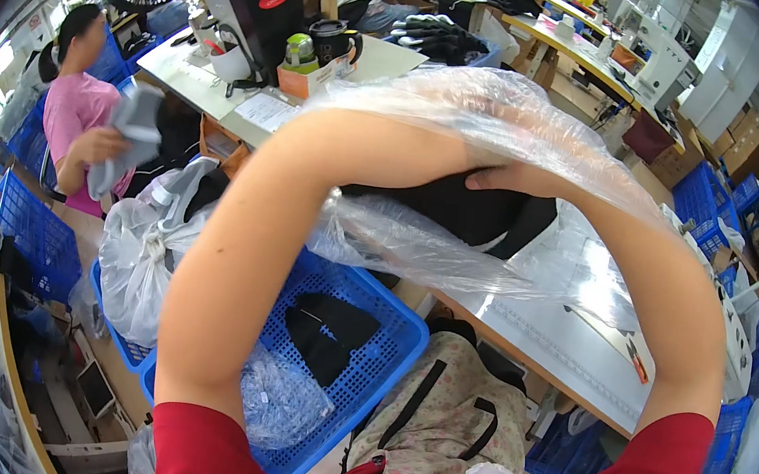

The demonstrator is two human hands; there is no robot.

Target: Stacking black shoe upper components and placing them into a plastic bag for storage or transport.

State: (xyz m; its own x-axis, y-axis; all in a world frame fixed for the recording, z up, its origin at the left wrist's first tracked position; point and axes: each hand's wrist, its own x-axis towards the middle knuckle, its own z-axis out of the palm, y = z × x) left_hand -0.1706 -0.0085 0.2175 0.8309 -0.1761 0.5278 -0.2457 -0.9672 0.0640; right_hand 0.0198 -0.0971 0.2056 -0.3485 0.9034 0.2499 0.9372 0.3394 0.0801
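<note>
Head view, right hand (526, 177) at black fabric (460, 211), thumb over its edge, left hand hidden by clear plastic (398, 244), neither grip possible to tell, blue basket (401, 319) below.

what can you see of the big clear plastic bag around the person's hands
The big clear plastic bag looks thin, glossy and crinkled, spread loosely over the white-topped table. Its upper part covers the person's left hand, blurred through the film; its near folds border black fabric. Its opening cannot be made out.
</note>
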